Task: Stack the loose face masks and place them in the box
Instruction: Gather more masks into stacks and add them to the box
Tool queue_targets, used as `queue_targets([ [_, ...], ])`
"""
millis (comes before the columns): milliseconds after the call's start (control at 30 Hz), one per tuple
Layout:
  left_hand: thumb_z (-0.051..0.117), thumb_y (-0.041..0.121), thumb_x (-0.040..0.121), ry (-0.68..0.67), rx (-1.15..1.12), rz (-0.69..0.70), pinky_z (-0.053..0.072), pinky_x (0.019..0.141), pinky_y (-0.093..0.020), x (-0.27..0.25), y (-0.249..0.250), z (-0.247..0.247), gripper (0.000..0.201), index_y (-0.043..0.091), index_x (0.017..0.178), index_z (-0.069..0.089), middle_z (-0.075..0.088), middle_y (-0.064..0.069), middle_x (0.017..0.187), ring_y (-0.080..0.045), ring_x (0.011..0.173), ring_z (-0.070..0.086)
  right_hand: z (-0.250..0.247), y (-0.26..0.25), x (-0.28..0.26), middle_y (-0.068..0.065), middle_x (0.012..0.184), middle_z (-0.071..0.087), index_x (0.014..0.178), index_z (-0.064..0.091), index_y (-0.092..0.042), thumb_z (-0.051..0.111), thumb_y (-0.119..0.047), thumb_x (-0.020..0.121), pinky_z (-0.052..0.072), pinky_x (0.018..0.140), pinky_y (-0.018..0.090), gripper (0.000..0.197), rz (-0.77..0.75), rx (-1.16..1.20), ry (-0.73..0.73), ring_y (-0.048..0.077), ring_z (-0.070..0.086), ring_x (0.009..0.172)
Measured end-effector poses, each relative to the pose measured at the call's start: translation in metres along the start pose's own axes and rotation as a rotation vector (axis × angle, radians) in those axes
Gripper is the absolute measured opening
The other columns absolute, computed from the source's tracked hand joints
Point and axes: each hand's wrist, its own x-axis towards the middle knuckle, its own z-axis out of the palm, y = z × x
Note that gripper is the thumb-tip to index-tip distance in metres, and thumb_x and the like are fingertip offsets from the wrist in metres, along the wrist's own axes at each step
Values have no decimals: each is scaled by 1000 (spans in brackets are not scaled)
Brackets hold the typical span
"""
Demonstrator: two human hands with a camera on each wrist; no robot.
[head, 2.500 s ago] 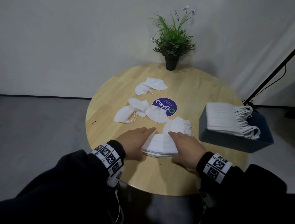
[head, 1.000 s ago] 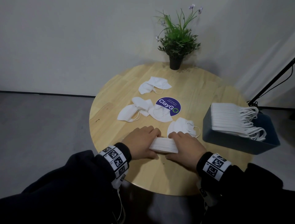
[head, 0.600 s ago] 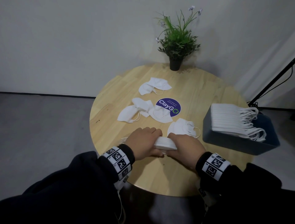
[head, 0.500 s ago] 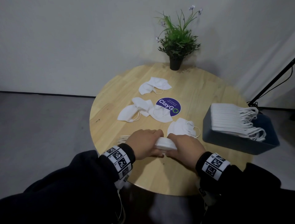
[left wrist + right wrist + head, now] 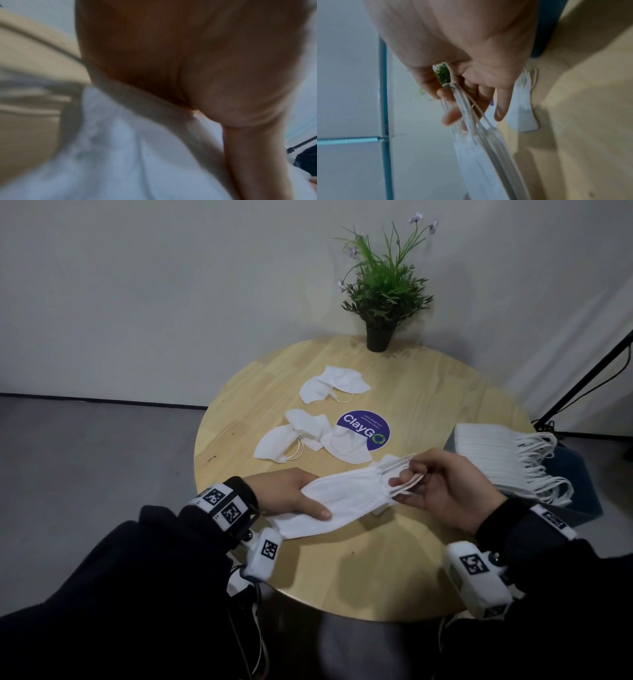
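Observation:
A stack of white face masks (image 5: 346,501) hangs just above the table's near edge, stretched between both hands. My left hand (image 5: 310,494) grips its left end, thumb on top; in the left wrist view the blurred palm (image 5: 188,60) lies over the white masks (image 5: 137,155). My right hand (image 5: 406,477) pinches the bundled ear loops (image 5: 467,108) at the right end of the stack (image 5: 488,162). Three loose masks (image 5: 332,388) (image 5: 284,443) (image 5: 346,448) lie farther back. The dark blue box (image 5: 579,491) at the right holds a row of masks (image 5: 493,453).
The round wooden table (image 5: 428,392) carries a purple ClayGo sticker (image 5: 368,428) at its centre and a potted plant (image 5: 380,337) at the far edge. A black stand leg (image 5: 582,381) slants behind the box. Another mask (image 5: 522,108) lies under my right hand.
The stack was squeezed on the table between both hands; now it is lifted and spread lengthwise. My right hand has shifted right onto the ear loops.

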Motion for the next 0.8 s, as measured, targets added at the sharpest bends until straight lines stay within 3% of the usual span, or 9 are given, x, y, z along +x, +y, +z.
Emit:
queue_targets([
  [67, 85, 32, 86, -23, -57, 4, 58, 88, -31, -3, 0, 1, 32, 24, 115, 75, 80, 2, 108, -16, 94, 76, 0, -8, -2, 3, 58, 36, 64, 41, -16, 46, -13, 92, 44, 63, 32, 29, -17, 139, 27, 19, 47, 52],
  [133, 84, 31, 86, -35, -105, 9, 57, 87, -31, -8, -1, -3, 30, 23, 114, 76, 80, -2, 109, -18, 93, 75, -11, -15, -2, -1, 59, 24, 63, 40, -17, 47, -12, 90, 33, 58, 29, 29, -58, 152, 123, 15, 34, 47],
  [267, 82, 28, 88, -9, -144, 8, 55, 81, -26, -11, 3, -7, 25, 22, 111, 76, 81, 0, 103, -14, 87, 73, -17, -9, 6, -3, 51, 28, 67, 44, -17, 53, -15, 90, 30, 54, 31, 25, -91, 11, 304, 17, 38, 49],
  [367, 83, 33, 88, 44, -143, 25, 56, 79, -27, 0, 9, 9, 24, 23, 108, 76, 80, 3, 97, -13, 82, 73, -2, 1, 7, 2, 53, 39, 63, 49, -12, 60, -7, 92, 31, 53, 30, 31, -332, -225, 348, 22, 42, 55],
  [467, 84, 37, 83, 108, -307, 34, 58, 83, -35, 12, 8, 31, 34, 25, 114, 76, 80, 0, 105, -19, 88, 75, 9, 5, 1, 1, 57, 49, 63, 53, -12, 68, -12, 91, 36, 58, 32, 31, -628, -632, 365, 15, 44, 59],
  [533, 83, 33, 86, 148, -430, 64, 60, 86, -38, 18, 11, 48, 36, 25, 120, 73, 80, -2, 110, -23, 94, 76, 15, 11, -2, -1, 68, 58, 74, 63, -15, 72, -17, 91, 41, 63, 31, 20, -754, -895, 331, 11, 51, 66],
  [600, 81, 30, 89, 189, -542, 105, 59, 90, -43, 23, 17, 60, 37, 21, 124, 72, 79, -6, 114, -28, 101, 75, 24, 23, -2, -1, 88, 60, 91, 68, -13, 71, -18, 93, 43, 74, 30, 7, -863, -1114, 258, 15, 55, 84],
  [700, 77, 24, 93, 284, -695, 157, 58, 99, -45, 24, 31, 64, 33, 12, 124, 71, 78, -9, 115, -29, 107, 74, 30, 39, -1, 1, 119, 54, 123, 62, -9, 64, -14, 96, 43, 97, 31, 28, -943, -1306, 180, 19, 49, 113],
  [800, 76, 25, 94, 369, -716, 194, 53, 106, -54, 27, 35, 60, 33, 13, 124, 71, 78, -8, 117, -30, 111, 74, 32, 40, -6, 6, 143, 49, 146, 50, -7, 60, -13, 99, 38, 114, 29, 48, -972, -1284, 123, 20, 45, 134],
])
